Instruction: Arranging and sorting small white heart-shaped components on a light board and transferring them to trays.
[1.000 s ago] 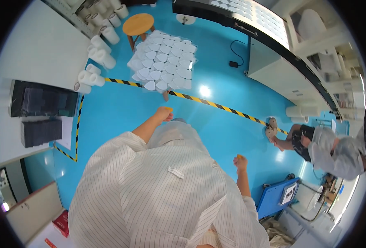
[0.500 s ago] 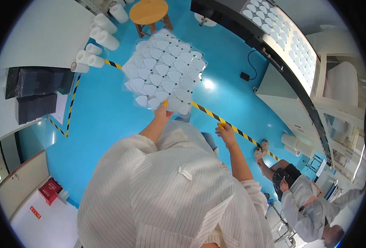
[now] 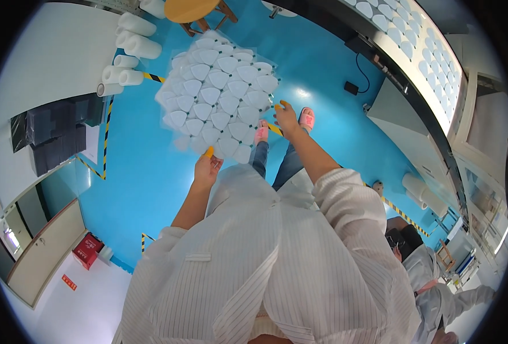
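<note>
A stack of clear plastic sheets [image 3: 218,94] hangs in front of me above the floor. Rows of white, rounded-triangle pieces with small dark green dots between them cover it. My left hand [image 3: 208,166], a yellow finger cot on its thumb, pinches the near edge; its other fingers are partly hidden. Just off the sheets' right edge is my right hand [image 3: 287,121], with yellow-tipped fingers somewhat bent and apart. It holds nothing that I can see, and a small gap seems to separate it from the sheets.
A lit worktable [image 3: 431,63] with similar white pieces runs along the right. White rolls [image 3: 130,51] and a wooden stool [image 3: 191,10] stand at the far left. Black-and-yellow tape [image 3: 106,137] marks the blue floor. Another person [image 3: 426,269] is at the lower right.
My right hand has moved up and left, to beside the sheets' right edge. The left hand still grips the stack. My view has shifted, and my pink slippers now show.
</note>
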Motion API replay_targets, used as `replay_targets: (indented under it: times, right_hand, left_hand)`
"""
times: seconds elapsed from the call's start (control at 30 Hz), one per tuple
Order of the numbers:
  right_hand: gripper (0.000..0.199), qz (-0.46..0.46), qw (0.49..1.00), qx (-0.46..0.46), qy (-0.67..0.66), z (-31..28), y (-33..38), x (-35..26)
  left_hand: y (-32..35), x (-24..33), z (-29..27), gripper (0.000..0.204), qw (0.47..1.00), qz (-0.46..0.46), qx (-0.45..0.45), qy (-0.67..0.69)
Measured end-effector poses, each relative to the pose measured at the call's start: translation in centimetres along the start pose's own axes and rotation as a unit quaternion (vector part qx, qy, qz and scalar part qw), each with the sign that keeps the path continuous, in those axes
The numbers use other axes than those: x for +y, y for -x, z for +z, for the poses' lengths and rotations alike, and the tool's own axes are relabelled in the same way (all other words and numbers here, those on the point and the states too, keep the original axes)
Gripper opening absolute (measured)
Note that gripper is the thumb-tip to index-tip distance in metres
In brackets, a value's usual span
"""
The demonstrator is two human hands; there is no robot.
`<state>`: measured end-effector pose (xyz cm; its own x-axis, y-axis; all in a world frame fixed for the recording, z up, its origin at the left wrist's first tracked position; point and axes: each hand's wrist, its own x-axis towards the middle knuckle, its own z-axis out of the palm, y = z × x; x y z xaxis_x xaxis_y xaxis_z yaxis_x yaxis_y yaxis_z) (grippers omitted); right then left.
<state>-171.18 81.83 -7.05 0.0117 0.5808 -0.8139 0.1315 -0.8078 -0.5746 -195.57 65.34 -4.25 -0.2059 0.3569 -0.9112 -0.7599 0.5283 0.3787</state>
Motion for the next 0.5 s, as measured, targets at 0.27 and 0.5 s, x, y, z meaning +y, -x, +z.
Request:
replay_targets:
  times: [0.27, 0.5]
  right_hand:
    - [0.064, -0.092, 0.989, 0.116, -0.029, 1.5, -5.5, -3.6]
    - [0.036, -0.193, 0.977, 0.004, 0.096, -1.8, -5.0, -7.1]
  left_hand:
    - [0.7, -2.3, 6.2, 0.060, 0.807, 0.378, 0.193, -0.410]
    - [3.2, -0.1, 21.5, 0.078, 0.611, 0.468, 0.062, -0.635]
